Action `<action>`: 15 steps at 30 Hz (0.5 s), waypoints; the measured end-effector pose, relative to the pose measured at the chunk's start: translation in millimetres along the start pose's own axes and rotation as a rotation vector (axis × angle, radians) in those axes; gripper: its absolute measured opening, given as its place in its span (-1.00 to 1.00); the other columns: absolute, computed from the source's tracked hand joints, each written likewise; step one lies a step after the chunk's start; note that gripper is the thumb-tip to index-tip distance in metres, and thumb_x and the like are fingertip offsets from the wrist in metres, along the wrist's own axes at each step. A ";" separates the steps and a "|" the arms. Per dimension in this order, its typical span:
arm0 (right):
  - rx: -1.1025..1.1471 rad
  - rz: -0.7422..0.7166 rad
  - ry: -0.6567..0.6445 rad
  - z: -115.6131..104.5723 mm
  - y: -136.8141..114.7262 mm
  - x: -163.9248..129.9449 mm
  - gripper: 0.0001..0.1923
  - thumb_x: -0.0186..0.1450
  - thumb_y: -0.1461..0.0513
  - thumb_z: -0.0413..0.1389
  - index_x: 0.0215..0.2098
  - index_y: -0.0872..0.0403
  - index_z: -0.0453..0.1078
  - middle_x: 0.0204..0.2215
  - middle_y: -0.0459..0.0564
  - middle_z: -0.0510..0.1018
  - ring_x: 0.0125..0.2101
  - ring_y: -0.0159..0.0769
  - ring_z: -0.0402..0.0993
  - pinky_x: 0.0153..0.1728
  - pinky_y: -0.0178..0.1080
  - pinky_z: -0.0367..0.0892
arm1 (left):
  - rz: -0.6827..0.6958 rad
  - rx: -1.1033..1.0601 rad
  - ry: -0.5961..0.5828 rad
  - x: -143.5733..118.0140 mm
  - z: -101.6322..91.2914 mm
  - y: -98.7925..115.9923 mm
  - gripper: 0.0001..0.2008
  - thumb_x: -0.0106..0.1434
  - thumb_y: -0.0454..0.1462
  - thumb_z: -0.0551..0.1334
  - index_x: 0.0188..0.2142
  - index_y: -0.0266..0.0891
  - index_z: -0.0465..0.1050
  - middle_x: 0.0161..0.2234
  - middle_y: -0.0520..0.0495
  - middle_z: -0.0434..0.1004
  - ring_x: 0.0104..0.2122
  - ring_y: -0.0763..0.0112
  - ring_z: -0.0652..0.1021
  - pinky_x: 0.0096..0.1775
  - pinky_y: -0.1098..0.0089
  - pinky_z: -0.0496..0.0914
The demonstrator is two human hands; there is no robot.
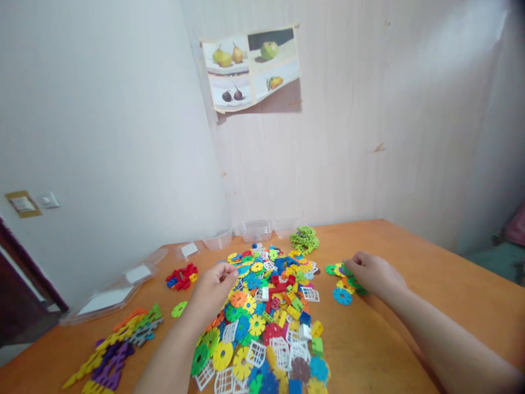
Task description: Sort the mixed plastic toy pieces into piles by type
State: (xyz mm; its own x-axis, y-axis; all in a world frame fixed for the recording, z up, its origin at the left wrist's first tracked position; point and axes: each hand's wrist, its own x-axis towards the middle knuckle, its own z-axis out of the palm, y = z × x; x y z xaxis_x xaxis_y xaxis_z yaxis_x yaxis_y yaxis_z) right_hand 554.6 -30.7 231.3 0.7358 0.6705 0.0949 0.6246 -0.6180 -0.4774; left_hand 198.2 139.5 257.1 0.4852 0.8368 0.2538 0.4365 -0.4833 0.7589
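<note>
Hands at heap and disc group; grip unclear

Left hand (214,282) is hanging over the left side of the mixed heap (274,332), thumb and fingers curling close; can't tell if they're clamping anything. Right hand (374,271) is hovering over the disc group (342,296), fingertips bunching together; can't tell whether a disc is between them. That group is lying flat and overlapping, likely because the pieces are thin. The heap is mixing notched discs (257,324), blocks (293,312) and white lattice pieces (280,351). Red-and-blue blocks (187,272), green stack (304,242) and jointed strips (114,358) are sitting apart, presumably keeping like with like. Clear tubs (256,231) and lids (106,300) are lining the table (451,284) edges, probably to avoid crowding the hands.
</note>
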 end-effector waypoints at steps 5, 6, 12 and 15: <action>-0.035 0.017 -0.027 11.3 13.4 10.3 -0.63 0.25 -0.08 -0.01 -0.41 -0.01 0.44 -0.40 0.07 0.58 -0.38 -0.12 0.50 -0.48 -0.24 0.15 | 0.017 0.174 -0.107 0.8 0.5 -17.1 -0.72 0.19 -0.07 0.21 -0.28 -0.22 0.49 -0.37 -0.01 0.53 -0.37 0.33 0.51 -0.37 0.43 0.29; -0.042 0.015 -0.016 13.1 15.4 11.8 -0.63 0.25 -0.08 0.00 -0.38 -0.01 0.46 -0.38 0.09 0.59 -0.36 -0.10 0.51 -0.49 -0.24 0.15 | 0.032 0.219 -0.120 0.1 0.2 -17.1 -0.72 0.16 -0.06 0.24 -0.28 -0.22 0.50 -0.35 -0.02 0.53 -0.36 0.32 0.51 -0.37 0.43 0.29; -0.049 -0.021 0.067 16.6 15.0 10.0 -0.62 0.25 -0.04 0.00 -0.16 -0.01 0.47 -0.26 0.14 0.61 -0.27 -0.02 0.54 -0.49 -0.24 0.15 | 0.188 0.345 -0.108 -4.7 1.6 -1.4 -0.65 0.15 -0.05 0.28 -0.13 -0.16 0.53 -0.11 -0.12 0.51 -0.08 0.16 0.48 -0.08 0.29 0.33; -0.014 -0.067 0.054 15.6 4.6 2.5 -0.63 0.28 -0.03 -0.02 -0.20 -0.02 0.49 -0.32 0.10 0.62 -0.31 -0.07 0.53 -0.49 -0.25 0.13 | 0.272 0.373 -0.117 -6.6 11.4 4.0 -0.65 0.21 -0.12 0.25 -0.02 -0.10 0.52 0.05 -0.15 0.47 0.08 0.10 0.41 0.10 0.18 0.23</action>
State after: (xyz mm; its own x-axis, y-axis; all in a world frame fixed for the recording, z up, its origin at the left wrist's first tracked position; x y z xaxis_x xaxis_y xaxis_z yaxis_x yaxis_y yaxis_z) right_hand 555.2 -25.5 215.7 0.7050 0.6876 0.1736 0.6764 -0.5784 -0.4560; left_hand 205.3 129.1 251.6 0.6924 0.6429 0.3275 0.5138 -0.7580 0.4019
